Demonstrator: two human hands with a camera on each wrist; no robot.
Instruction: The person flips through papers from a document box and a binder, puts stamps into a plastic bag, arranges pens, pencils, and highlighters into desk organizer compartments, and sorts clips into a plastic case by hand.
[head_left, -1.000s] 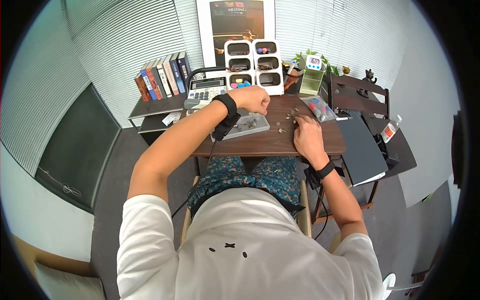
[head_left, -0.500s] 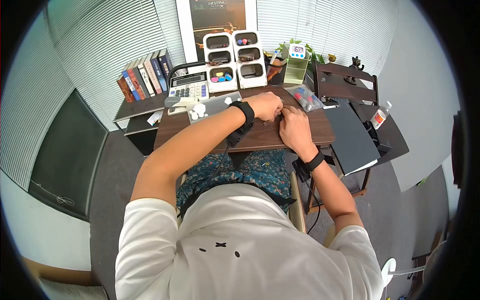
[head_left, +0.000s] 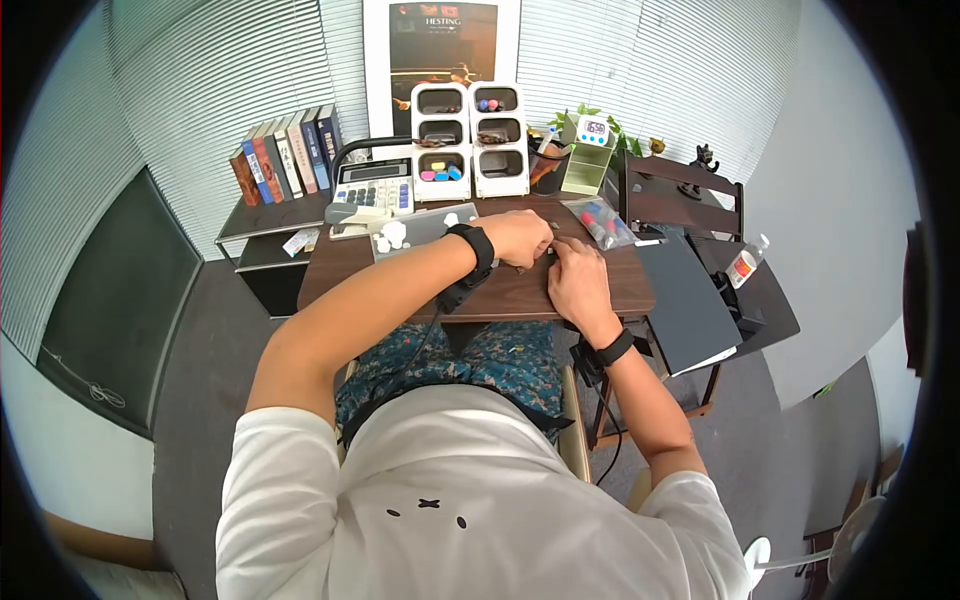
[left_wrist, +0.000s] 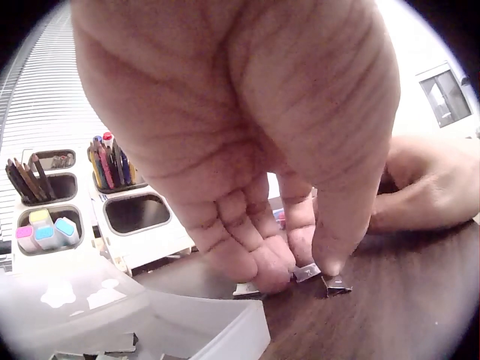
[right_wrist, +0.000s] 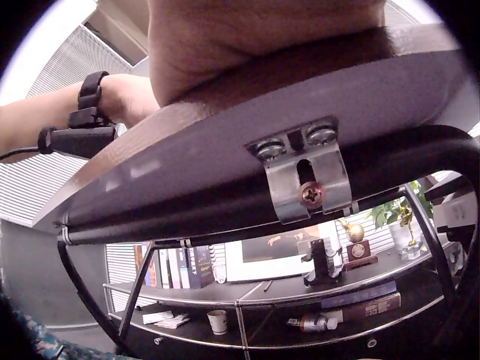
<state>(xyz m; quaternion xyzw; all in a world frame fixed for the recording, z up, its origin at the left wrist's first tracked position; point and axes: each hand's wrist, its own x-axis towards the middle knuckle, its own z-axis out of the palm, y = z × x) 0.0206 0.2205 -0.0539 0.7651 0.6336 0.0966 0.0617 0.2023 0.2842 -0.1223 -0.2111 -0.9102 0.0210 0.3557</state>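
My left hand (head_left: pixel 520 238) is over the desk, palm down with curled fingers. In the left wrist view its thumb and fingertips pinch at small metal clips (left_wrist: pixel 306 272) on the wood, another clip (left_wrist: pixel 337 286) lying under the thumb. Close beside it, my right hand (head_left: pixel 580 285) rests on the desk with its fingers loosely bent; the right wrist view shows only its heel (right_wrist: pixel 262 37) at the desk edge, fingertips hidden. A translucent tray (left_wrist: pixel 225 330) holding more metal pieces (left_wrist: pixel 121 343) stands left of the left hand, partly behind that forearm in the head view.
Behind the hands stand a white organizer (head_left: pixel 467 187), a calculator (head_left: pixel 375 195) and a pen holder (head_left: pixel 547 172). A clear bag (head_left: pixel 604 226) of coloured items lies beyond the right hand. Dark folders (head_left: pixel 685 300) and a bottle (head_left: pixel 746 262) are at the right.
My left hand has moved right from above the tray to beside my right hand, over the small pieces. The right hand has stayed on the desk; the head view has shifted.
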